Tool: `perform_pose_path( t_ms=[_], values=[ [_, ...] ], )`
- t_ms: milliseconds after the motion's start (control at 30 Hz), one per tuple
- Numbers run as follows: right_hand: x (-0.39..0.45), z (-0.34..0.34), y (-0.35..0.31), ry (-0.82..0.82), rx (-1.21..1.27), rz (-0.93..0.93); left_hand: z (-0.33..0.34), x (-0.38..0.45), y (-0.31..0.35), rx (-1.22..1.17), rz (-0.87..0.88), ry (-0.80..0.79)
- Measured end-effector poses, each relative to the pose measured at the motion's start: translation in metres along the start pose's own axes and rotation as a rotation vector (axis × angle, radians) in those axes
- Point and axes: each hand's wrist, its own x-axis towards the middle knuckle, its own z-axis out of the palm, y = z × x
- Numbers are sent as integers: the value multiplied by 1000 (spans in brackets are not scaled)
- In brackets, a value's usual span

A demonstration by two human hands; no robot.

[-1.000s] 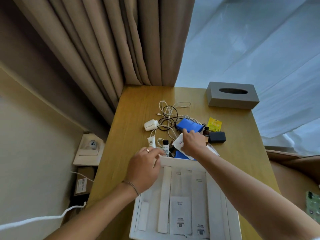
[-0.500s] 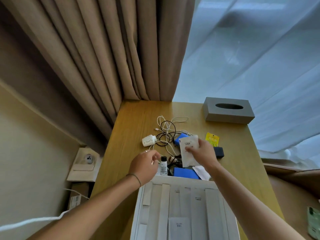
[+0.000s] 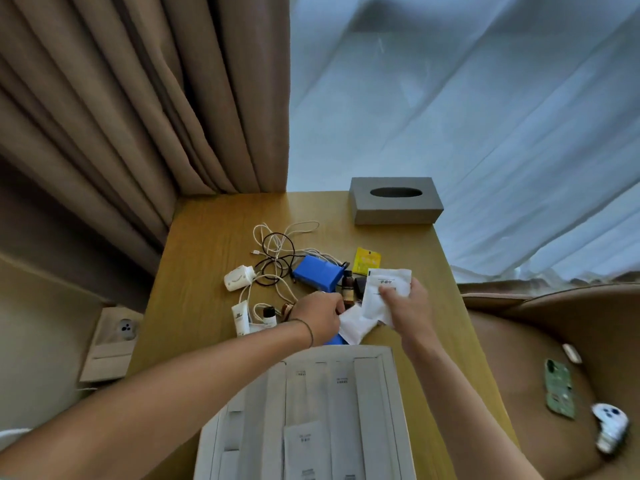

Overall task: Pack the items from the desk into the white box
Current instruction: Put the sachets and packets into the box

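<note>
Since the earlier frame, half a second before, the right hand [image 3: 403, 308] had carried its white sachet [image 3: 384, 289] rightward, in front of the dark pouch, and the left hand [image 3: 318, 315] had shifted from beside the small bottle to a second white packet [image 3: 356, 323] lying at the box's far edge. Right fingers were curled round the sachet, holding it raised and tilted. Left fingers were closed on the edge of the second packet. Both hands sat close together, not touching.

At the desk's near edge stood the white box [image 3: 393, 393], open, with flat white packets laid in rows inside. Unpacked items lay beyond it on the wooden desk [image 3: 207, 289]: a blue case [image 3: 317, 273], tangled white and black cables [image 3: 277, 251], a white charger [image 3: 238, 278], a white tube [image 3: 240, 318], a small white bottle [image 3: 269, 315], a brown bottle [image 3: 347, 289] and a yellow sachet [image 3: 367, 260].

Near the far right corner stood a grey tissue box [image 3: 394, 200]. Beige curtains [image 3: 138, 98] hung behind the desk on the left, with sheer white drapery [image 3: 467, 116] on the right. A wall socket [image 3: 125, 329] was set low on the left. A brown seat [image 3: 554, 358] to the right carried a green phone [image 3: 559, 388] and a white object, blurred.
</note>
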Motion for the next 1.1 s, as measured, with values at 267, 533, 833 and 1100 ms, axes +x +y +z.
perform_pose_path(
  t_ms=[267,533,833,1100],
  values=[
    [-9,-24,27,28,104,66,27,33,28,185,-36,-123],
    [-16,-50,33,-7,209,123,38,50,41,346,-63,-69],
    [-38,-61,12,-165,298,133,19,37,37,-118,-68,104],
    [-91,-43,3,-401,148,155,-23,-26,17,-572,-187,275]
  ],
)
